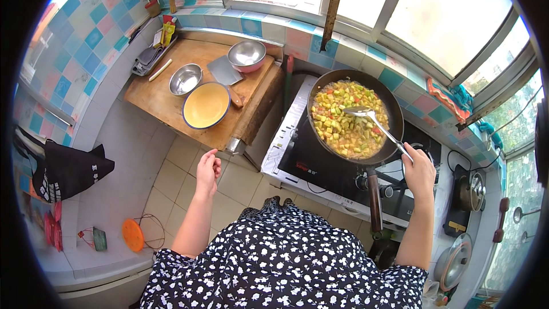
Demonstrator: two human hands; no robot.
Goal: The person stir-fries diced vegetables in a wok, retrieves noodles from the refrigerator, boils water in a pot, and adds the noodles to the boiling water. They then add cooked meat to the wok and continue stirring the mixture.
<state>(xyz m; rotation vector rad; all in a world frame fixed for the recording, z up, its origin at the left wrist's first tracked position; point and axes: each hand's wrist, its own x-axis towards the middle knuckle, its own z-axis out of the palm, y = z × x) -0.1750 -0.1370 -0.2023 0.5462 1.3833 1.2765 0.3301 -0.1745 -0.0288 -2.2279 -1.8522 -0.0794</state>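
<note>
My right hand (420,169) is closed round the handle of a metal spatula (363,113). The spatula's blade rests in the diced green and reddish vegetables (343,120), which sit in some liquid. They fill much of a dark frying pan (394,100) on the black gas stove (303,157). The pan's brown handle (374,200) points toward me, with no hand on it. My left hand (209,171) hangs in the air near the wooden board's front corner, its fingers curled in and nothing seen in them.
On the wooden board (166,103) at left are a yellow bowl (206,106), two metal bowls (186,79) and a cleaver (224,70). A lidded pot (473,191) and a large lid (456,262) stand at right. Windows (446,17) line the far wall. A black bag (68,169) hangs at left.
</note>
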